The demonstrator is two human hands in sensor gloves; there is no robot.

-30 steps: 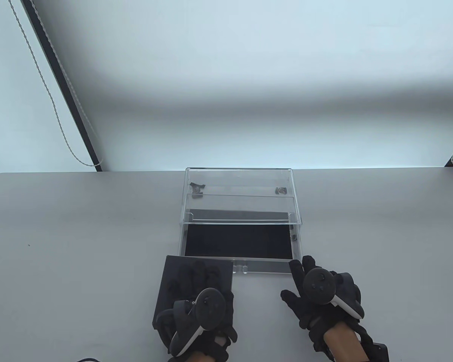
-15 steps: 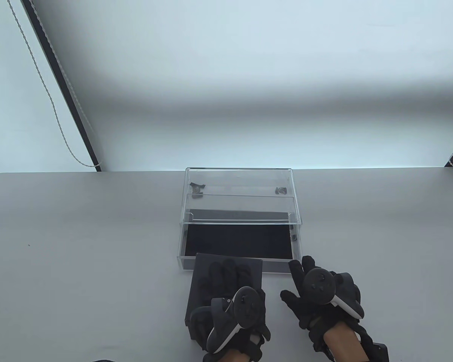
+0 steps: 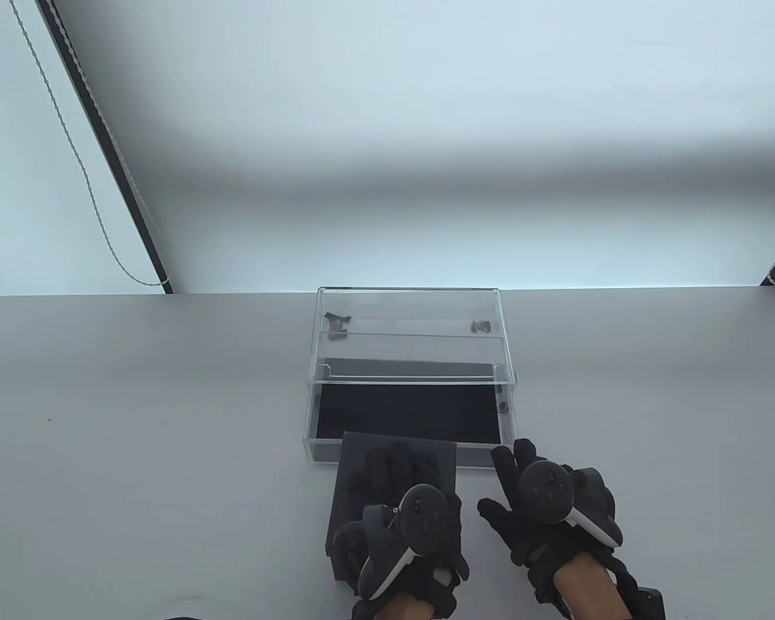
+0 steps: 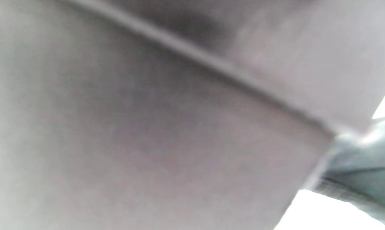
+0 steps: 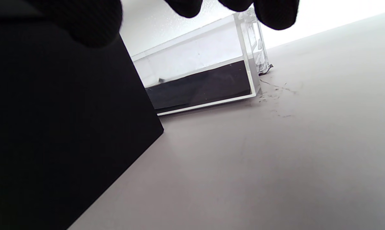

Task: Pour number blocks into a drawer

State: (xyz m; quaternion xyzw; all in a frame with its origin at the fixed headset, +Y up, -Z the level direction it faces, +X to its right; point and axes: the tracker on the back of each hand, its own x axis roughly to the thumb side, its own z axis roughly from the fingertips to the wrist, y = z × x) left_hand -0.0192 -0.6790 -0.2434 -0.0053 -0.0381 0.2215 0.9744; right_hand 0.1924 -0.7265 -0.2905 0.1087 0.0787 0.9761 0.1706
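Note:
A clear drawer (image 3: pixel 478 455) with a black liner stands pulled out of its clear housing (image 3: pixel 413 303), toward me. A black box (image 3: pixel 361 462) stands on the table right in front of the drawer's front wall. My left hand (image 3: pixel 394 478) lies over the box top, fingers spread and thumb at its left side, and holds it. My right hand (image 3: pixel 507 478) is open, fingers spread, beside the box at the drawer's front right corner. In the right wrist view the box (image 5: pixel 58 127) fills the left and the drawer (image 5: pixel 208 83) is behind it. The number blocks are hidden. The left wrist view is blurred.
Small dark bits lie inside the housing at the back left (image 3: pixel 337 321) and back right (image 3: pixel 480 327), and one by the drawer's right wall (image 3: pixel 502 407). The grey table (image 3: pixel 135 420) stretches wide on both sides. A blind cord (image 3: pixel 97 213) hangs at the far left.
My left hand has moved the black box to the right, from the drawer's front left corner to in front of its middle. The right hand has hardly moved.

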